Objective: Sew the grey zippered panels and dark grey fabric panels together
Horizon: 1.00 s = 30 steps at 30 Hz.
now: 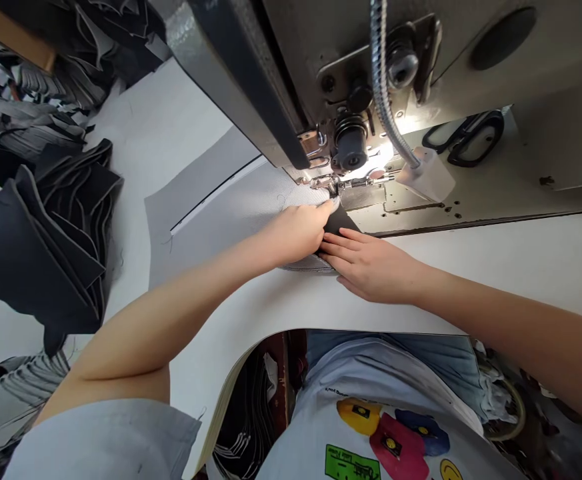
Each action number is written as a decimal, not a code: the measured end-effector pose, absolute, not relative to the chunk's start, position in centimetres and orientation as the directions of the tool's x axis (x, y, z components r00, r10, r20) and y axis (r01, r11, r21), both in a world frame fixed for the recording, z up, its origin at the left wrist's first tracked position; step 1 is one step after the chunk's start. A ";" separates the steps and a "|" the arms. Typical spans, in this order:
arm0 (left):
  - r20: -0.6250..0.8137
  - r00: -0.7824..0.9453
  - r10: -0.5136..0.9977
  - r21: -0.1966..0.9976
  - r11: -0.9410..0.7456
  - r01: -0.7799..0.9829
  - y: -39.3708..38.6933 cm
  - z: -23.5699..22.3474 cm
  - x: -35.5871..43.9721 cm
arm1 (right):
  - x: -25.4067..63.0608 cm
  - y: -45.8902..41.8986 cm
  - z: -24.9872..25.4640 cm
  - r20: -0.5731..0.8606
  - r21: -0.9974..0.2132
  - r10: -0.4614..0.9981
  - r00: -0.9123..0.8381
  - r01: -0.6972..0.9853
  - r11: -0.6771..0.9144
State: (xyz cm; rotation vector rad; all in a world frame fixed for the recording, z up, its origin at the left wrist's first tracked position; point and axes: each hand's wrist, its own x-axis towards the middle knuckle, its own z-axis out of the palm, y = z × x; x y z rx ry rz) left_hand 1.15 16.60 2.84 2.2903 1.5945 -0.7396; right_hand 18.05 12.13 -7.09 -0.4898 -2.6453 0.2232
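Note:
A grey fabric panel (211, 200) lies on the white table under the sewing machine's presser foot (331, 183). Its left part carries a long dark slit with a pale strip beside it. Close in front of the foot, my left hand (301, 230) is closed, with fingertips pinching the fabric's edge. A black piece of fabric (341, 221) shows between my hands, beside the foot. My right hand (371, 265) lies flat, fingers stretched out, their tips on the dark fabric next to my left hand. The needle point is hard to make out.
The sewing machine head (281, 80) overhangs the work, with a flexible lamp (423, 175) at its right. Black-handled scissors (475, 137) lie on the machine bed. Stacked dark fabric pieces (45, 233) cover the left side. The table's curved edge (251, 347) runs near my body.

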 end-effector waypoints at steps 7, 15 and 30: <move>-0.340 0.248 0.907 0.155 -0.206 0.966 18.2 1.2 0.9 | 18.0 12.3 -6.8 0.319 -0.227 0.380 -0.868 0.320 0.920; -0.073 0.043 0.996 -0.099 -0.051 0.994 21.2 0.3 -3.1 | 18.1 12.3 -6.6 0.285 -0.253 0.395 -0.873 0.329 0.910; -0.365 0.554 0.748 -0.111 -0.626 0.772 17.4 1.8 -3.0 | 17.5 11.4 -6.8 0.344 -0.186 0.430 -0.835 0.389 0.902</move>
